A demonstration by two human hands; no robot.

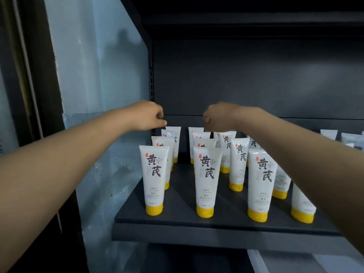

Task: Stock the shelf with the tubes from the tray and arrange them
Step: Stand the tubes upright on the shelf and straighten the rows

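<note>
Several white tubes with yellow caps stand cap-down in rows on the dark shelf (177,219). Both of my arms reach to the back row. My left hand (151,115) hovers with curled fingers just above the top edge of the rear left tube (174,134), with a small gap between them. My right hand (218,115) is also curled, and its fingers meet the top right corner of the rear tube of the second row (194,131). Whether it pinches that tube is hidden. My right forearm covers part of the tubes on the right.
The shelf's left upright (151,81) stands just behind my left hand, with a pale blue wall (98,75) beside it. More pale tubes (329,133) stand at the far right rear. The shelf's front edge (197,233) runs below the nearest tubes.
</note>
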